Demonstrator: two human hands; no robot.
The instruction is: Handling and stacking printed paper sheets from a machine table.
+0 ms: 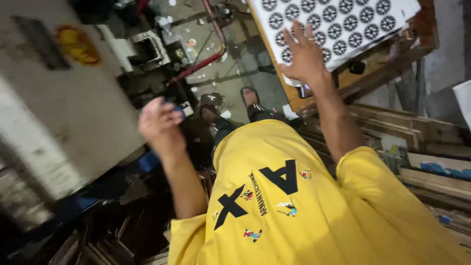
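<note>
White sheet (343, 22) printed with rows of black round patterns; right hand (305, 56) spread flat on it, left hand (158, 123) curled around small blue object (178, 113).

I'm getting a dim, tilted view: motion blur is smearing both hands, and deep shadow is swallowing the lower left.

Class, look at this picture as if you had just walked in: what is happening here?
A person in a yellow shirt looks down at their own body in a cluttered workshop. The right hand lies flat, fingers spread, on a white sheet printed with dark round patterns, which lies on a wooden board. The left hand is raised and closed around a small blue object. Wooden planks are stacked at right.
</note>
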